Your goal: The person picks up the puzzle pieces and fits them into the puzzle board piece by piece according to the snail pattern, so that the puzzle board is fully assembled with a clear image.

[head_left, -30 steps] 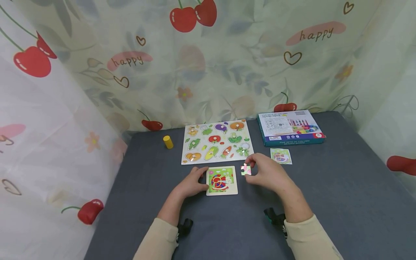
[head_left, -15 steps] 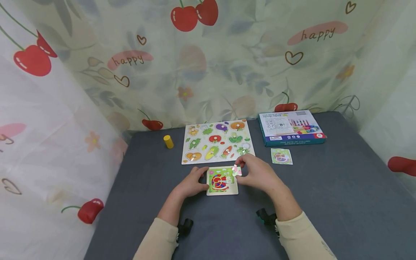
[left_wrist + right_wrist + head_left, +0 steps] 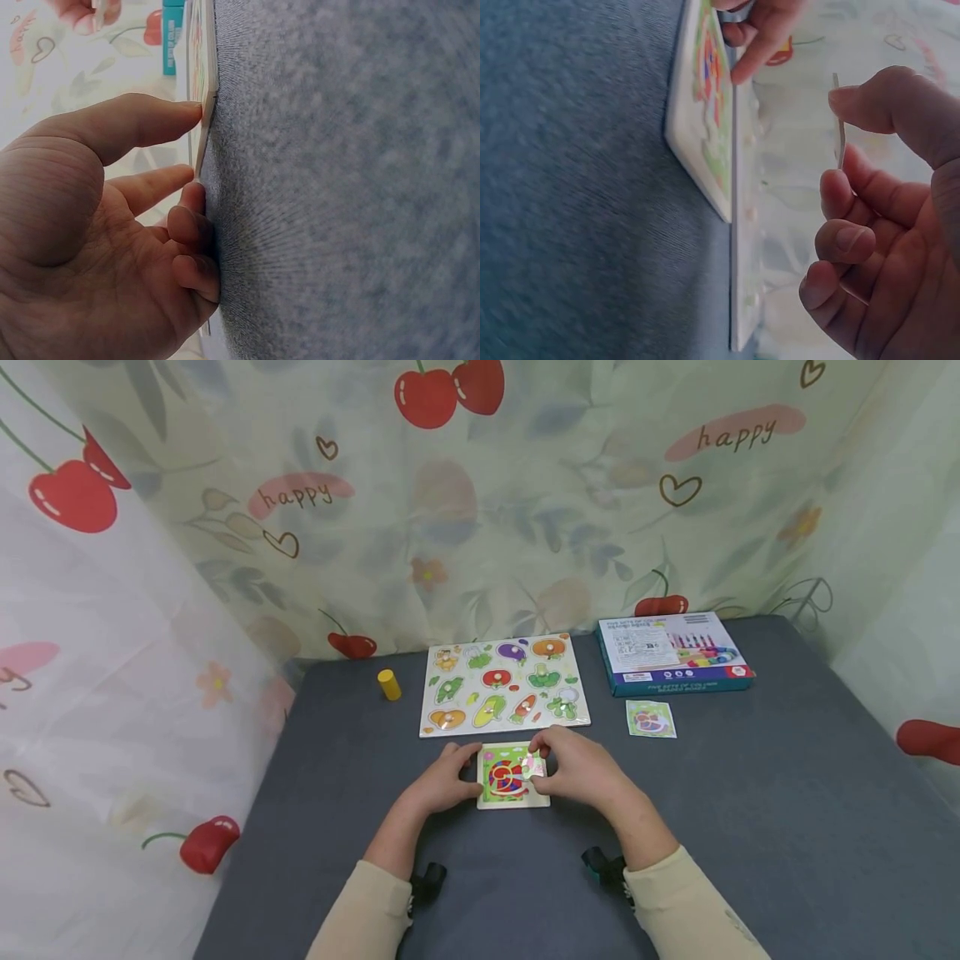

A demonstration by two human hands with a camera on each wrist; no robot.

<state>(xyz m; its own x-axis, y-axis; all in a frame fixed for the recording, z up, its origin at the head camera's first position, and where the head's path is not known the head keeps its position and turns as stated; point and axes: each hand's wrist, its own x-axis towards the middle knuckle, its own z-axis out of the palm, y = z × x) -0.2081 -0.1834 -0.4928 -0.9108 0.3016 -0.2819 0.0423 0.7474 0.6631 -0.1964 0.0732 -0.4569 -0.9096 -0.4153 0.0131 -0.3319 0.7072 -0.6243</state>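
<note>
A small square jigsaw board [image 3: 514, 805] with a pale wooden rim and a red, blue and green picture lies flat on the dark tablecloth. At its left side, my left hand [image 3: 441, 785] holds the rim, thumb at the near part and index finger at the far corner. My right hand [image 3: 583, 770] pinches a thin jigsaw piece [image 3: 840, 124], pink and green, between thumb and fingers. In the right wrist view this piece is raised off the board; in the head view it overlaps the picture's right part.
Behind the jigsaw board lies a larger vegetable puzzle board [image 3: 468, 697]. A yellow cylinder [image 3: 388, 685] stands at the back left. Toward the back right are a flat teal box [image 3: 678, 681] and a small picture card [image 3: 651, 719]. A printed curtain [image 3: 510, 527] hangs behind the table.
My right hand has moved left with the jigsaw piece, from beside the board to over its right part. My left hand has stayed at the board's left edge.
</note>
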